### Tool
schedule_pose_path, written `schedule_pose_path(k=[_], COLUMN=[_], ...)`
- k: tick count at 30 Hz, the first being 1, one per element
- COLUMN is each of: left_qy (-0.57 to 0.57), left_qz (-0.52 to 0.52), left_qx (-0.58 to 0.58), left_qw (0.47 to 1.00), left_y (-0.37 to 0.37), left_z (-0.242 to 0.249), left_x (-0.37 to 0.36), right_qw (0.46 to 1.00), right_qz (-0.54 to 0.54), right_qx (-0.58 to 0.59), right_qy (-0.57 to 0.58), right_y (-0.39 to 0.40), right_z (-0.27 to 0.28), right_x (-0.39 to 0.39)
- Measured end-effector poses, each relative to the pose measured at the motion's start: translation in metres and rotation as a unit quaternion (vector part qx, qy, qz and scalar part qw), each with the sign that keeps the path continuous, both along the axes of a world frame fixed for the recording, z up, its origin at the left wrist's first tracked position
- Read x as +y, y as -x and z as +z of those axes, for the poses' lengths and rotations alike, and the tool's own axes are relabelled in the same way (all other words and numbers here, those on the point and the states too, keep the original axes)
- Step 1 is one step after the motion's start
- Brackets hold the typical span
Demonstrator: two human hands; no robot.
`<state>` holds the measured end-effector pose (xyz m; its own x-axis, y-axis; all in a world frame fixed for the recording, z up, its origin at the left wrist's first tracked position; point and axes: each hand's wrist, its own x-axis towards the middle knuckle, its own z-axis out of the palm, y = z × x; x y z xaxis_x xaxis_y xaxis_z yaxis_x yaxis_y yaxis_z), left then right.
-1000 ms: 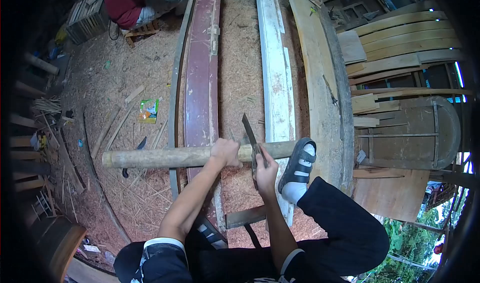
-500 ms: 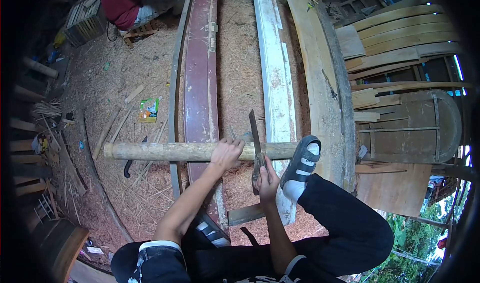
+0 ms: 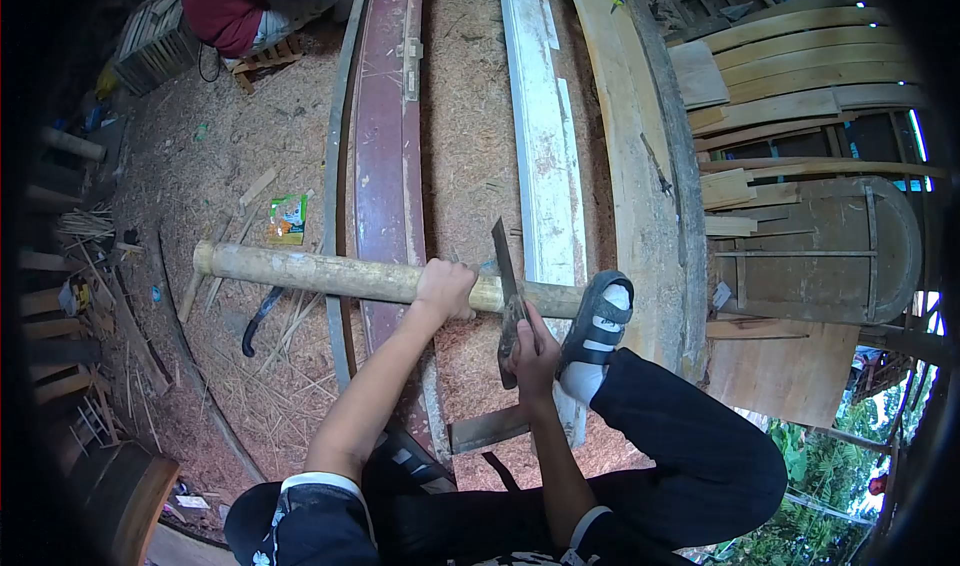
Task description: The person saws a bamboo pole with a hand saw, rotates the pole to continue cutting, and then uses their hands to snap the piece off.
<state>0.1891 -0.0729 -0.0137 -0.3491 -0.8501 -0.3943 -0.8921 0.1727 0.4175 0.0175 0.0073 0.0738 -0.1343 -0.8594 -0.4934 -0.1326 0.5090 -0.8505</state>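
A long bamboo pole (image 3: 330, 274) lies across the maroon plank (image 3: 382, 156) and the white plank (image 3: 548, 166). My left hand (image 3: 446, 288) is wrapped round the pole near its middle. In my right hand (image 3: 532, 354) is the handle of a long-bladed knife (image 3: 505, 256); its blade points up and away, crossing the pole just right of my left hand. My sandalled right foot (image 3: 600, 326) presses at the pole's right end.
Another person (image 3: 225, 11) sits low at the upper left. A curved black-handled tool (image 3: 262, 321) and a green packet (image 3: 288, 218) lie on the shavings at left. A wide board (image 3: 630, 146) runs along the right, with stacked timber (image 3: 800, 71) beyond.
The pole's left end has swung away from me, so the pole now slants. My left hand has shifted slightly left and closed round it. The view has moved a little.
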Motion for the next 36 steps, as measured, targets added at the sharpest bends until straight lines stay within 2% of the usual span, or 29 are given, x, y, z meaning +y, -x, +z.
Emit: schedule_pose_path(k=[1, 4, 7, 8, 9, 11, 12, 14, 15, 17, 18, 19, 21, 22, 23, 25, 27, 29, 30, 31, 33, 36], left_qy=[0.014, 0.033, 0.065, 0.088, 0.087, 0.06, 0.064, 0.049, 0.044, 0.054, 0.058, 0.057, 0.056, 0.052, 0.044, 0.035, 0.033, 0.02, 0.017, 0.024, 0.07, 0.06], left_qz=[-0.008, -0.009, 0.008, 0.021, 0.02, -0.025, -0.024, -0.021, -0.025, -0.011, -0.01, -0.018, -0.019, -0.021, -0.027, -0.029, -0.033, -0.05, -0.056, -0.057, -0.021, -0.027], left_qx=[0.001, 0.003, 0.017, 0.021, 0.023, 0.015, 0.019, 0.016, 0.016, 0.019, 0.016, 0.019, 0.019, 0.02, 0.021, 0.017, 0.017, 0.031, 0.023, 0.024, 0.029, 0.034], left_qw=[1.0, 0.999, 0.998, 0.996, 0.996, 0.998, 0.997, 0.998, 0.999, 0.998, 0.998, 0.998, 0.998, 0.998, 0.998, 0.999, 0.999, 0.998, 0.998, 0.998, 0.997, 0.997], left_y=[0.0, -0.001, 0.003, 0.001, 0.0, -0.004, -0.003, -0.006, -0.003, -0.002, -0.003, -0.001, -0.006, -0.007, -0.008, -0.008, -0.007, -0.01, -0.009, -0.005, -0.002, -0.004], left_z=[0.0, -0.005, -0.004, -0.001, 0.0, 0.003, 0.008, 0.013, 0.009, 0.002, 0.003, 0.004, 0.01, 0.015, 0.017, 0.016, 0.015, 0.012, 0.014, 0.014, 0.003, -0.002], left_x=[0.001, 0.004, 0.01, 0.01, 0.01, 0.004, 0.001, 0.003, 0.009, 0.006, 0.003, 0.006, 0.004, 0.002, 0.004, 0.004, -0.003, -0.006, -0.006, -0.007, 0.004, -0.002], right_qw=[1.0, 0.98, 0.985, 0.994, 0.994, 0.995, 0.994, 0.999, 0.999, 0.989, 0.998, 0.998, 0.996, 0.981, 0.982, 0.998, 0.997, 0.999, 1.0, 0.989, 0.987, 0.984], right_qz=[0.0, 0.07, 0.058, 0.029, 0.028, 0.048, 0.048, 0.023, 0.019, 0.038, 0.011, 0.008, 0.016, 0.065, 0.071, 0.026, 0.036, 0.005, 0.012, 0.077, 0.072, 0.067], right_qx=[0.0, 0.069, 0.107, 0.084, 0.085, 0.09, 0.094, 0.004, 0.004, 0.11, 0.023, 0.021, 0.038, 0.122, 0.121, 0.037, 0.057, -0.021, -0.001, 0.089, 0.104, 0.134], right_qy=[0.0, 0.175, 0.125, 0.068, 0.067, 0.011, 0.015, 0.049, 0.044, 0.091, 0.06, 0.06, 0.081, 0.133, 0.127, 0.036, 0.029, -0.024, -0.01, 0.091, 0.1, 0.097], right_y=[0.005, 0.013, 0.017, -0.008, -0.009, -0.007, 0.002, 0.019, 0.02, 0.012, -0.004, -0.007, -0.015, 0.009, 0.006, -0.003, -0.006, 0.002, 0.015, 0.015, 0.009, 0.017], right_z=[0.002, 0.008, 0.004, 0.024, 0.022, 0.019, 0.025, 0.036, 0.027, -0.005, -0.004, 0.002, 0.01, -0.008, 0.006, 0.037, 0.04, 0.056, 0.045, 0.029, 0.013, 0.011], right_x=[0.002, 0.035, 0.026, 0.005, -0.002, -0.009, 0.0, 0.029, 0.03, 0.0, -0.025, -0.019, -0.011, 0.007, 0.007, 0.014, -0.005, -0.013, -0.003, 0.004, 0.016, -0.004])
